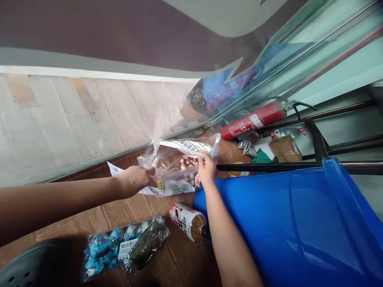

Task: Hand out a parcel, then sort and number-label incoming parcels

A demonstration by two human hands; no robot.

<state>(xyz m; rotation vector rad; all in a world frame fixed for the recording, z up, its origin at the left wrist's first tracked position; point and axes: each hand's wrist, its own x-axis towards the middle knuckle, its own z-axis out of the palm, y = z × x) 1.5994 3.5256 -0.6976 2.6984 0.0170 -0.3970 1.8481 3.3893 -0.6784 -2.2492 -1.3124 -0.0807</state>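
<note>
A clear plastic bag [176, 175] lies on the wooden floor in front of me with its mouth spread wide. My left hand [136, 181] is closed on the bag's left edge. Over at the right side, my right hand [207, 169] grips the bag's rim, its fingers against a white packet [190, 146] with black printing. Inside show several small pinkish-brown round pieces [188, 162], whose kind I cannot tell. A yellow label [160, 185] shows beside my left fingers. Printed white paper [115, 169] sticks out at the bag's left.
A labelled drink bottle [187, 221] lies below the bag, near a packet of blue-wrapped sweets [101, 251] and a dark wrapped item [146, 245]. A large blue bin [284, 215] occupies the right. Beyond are a red fire extinguisher [254, 119], a cardboard box [285, 149] and glass panels [74, 131].
</note>
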